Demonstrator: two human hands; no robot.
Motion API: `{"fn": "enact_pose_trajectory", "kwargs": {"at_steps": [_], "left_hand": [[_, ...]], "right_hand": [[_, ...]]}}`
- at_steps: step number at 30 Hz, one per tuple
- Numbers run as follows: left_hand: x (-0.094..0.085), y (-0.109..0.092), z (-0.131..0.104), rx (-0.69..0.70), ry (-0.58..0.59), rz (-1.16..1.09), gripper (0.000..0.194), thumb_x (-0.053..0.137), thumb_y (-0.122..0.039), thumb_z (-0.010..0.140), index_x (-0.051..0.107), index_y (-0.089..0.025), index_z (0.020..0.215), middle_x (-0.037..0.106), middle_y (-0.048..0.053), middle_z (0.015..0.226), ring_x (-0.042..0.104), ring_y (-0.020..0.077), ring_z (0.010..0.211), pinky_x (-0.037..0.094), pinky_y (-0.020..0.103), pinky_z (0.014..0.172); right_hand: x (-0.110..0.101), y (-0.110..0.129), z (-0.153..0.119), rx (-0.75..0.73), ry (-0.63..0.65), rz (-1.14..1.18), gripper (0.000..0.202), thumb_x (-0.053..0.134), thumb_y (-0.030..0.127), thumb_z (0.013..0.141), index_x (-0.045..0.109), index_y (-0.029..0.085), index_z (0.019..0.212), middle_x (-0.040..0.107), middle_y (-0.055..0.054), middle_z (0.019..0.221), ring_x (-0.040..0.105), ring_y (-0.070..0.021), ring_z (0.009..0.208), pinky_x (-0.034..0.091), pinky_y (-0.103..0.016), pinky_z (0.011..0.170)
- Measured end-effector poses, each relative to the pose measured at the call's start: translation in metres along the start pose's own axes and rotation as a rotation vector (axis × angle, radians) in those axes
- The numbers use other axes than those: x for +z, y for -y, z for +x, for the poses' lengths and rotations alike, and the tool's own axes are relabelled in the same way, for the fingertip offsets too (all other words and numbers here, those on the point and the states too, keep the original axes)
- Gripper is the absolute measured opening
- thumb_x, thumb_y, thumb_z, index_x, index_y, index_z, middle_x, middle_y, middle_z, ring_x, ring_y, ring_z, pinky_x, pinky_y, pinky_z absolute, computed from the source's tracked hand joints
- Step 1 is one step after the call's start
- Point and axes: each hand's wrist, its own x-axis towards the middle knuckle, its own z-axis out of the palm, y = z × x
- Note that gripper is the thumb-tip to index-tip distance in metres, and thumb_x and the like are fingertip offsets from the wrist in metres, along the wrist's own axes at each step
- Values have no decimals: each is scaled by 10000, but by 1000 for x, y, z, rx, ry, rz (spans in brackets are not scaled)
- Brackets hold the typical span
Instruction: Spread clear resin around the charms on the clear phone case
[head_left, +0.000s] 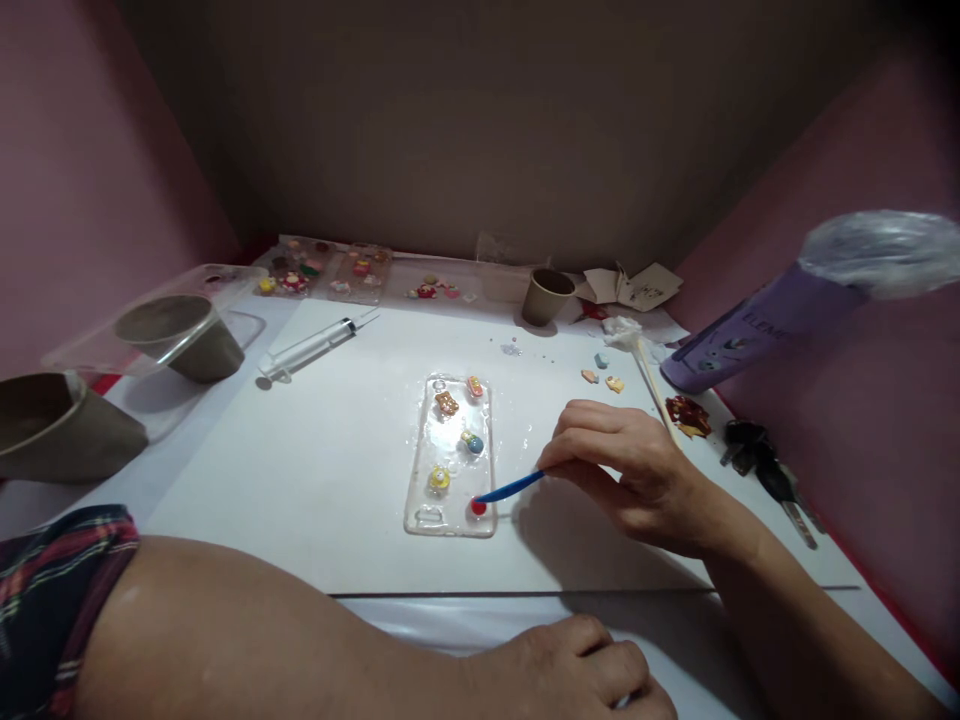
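Phone case point(451, 455) flat on white board point(345, 440); blue stick point(514, 487) pinched in right-hand fingers point(589, 440), tip at red piece point(478, 508); left-hand fingers point(624, 668) curled near front edge, impossible to tell whether holding anything.

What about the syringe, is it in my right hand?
No, your right hand holds a blue stick, while the syringe lies on the white board.

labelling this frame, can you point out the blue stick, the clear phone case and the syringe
Blue stick point(513, 488): head view, middle of its visible shaft.
Clear phone case point(448, 443): head view, bare spot between charms point(472, 442), near its middle.
Syringe point(313, 347): head view, middle of its clear barrel.
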Motion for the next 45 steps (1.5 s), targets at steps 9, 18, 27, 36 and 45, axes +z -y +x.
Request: {"fn": "enact_pose_trajectory", "kwargs": {"at_steps": [9,18,27,36,45], "left_hand": [[0,-1,-1,4,-11,27,183,509,-225,912,645,-121,977,510,28,939,436,154,826,411,283,669],[-1,-1,2,-6,-47,34,157,529,-208,891,652,-127,946,525,27,924,445,152,801,402,281,645],[-2,0,2,-6,-28,4,166,518,-215,905,645,-118,953,541,25,928,446,152,799,415,281,658],[-2,-1,1,-11,-26,9,155,577,-233,864,647,-131,955,517,22,875,453,154,805,422,279,676],[-5,0,3,-4,-8,-6,174,558,-256,883,650,-132,962,539,26,906,470,151,805,430,280,695]], "right_hand": [[-1,2,-1,2,-3,28,162,497,53,855,618,161,860,564,-18,727,479,-123,695,351,-267,611],[0,2,0,3,14,22,174,489,53,855,621,166,873,565,-18,730,477,-126,699,347,-270,609],[1,2,-1,7,17,-4,167,487,60,858,616,164,865,573,-24,728,476,-130,692,345,-276,604],[0,1,0,5,13,-21,168,480,58,857,603,172,858,567,-22,720,475,-132,691,345,-278,603],[1,1,-1,13,19,-76,174,472,56,848,601,173,851,568,-21,712,477,-133,683,344,-272,598]]}}
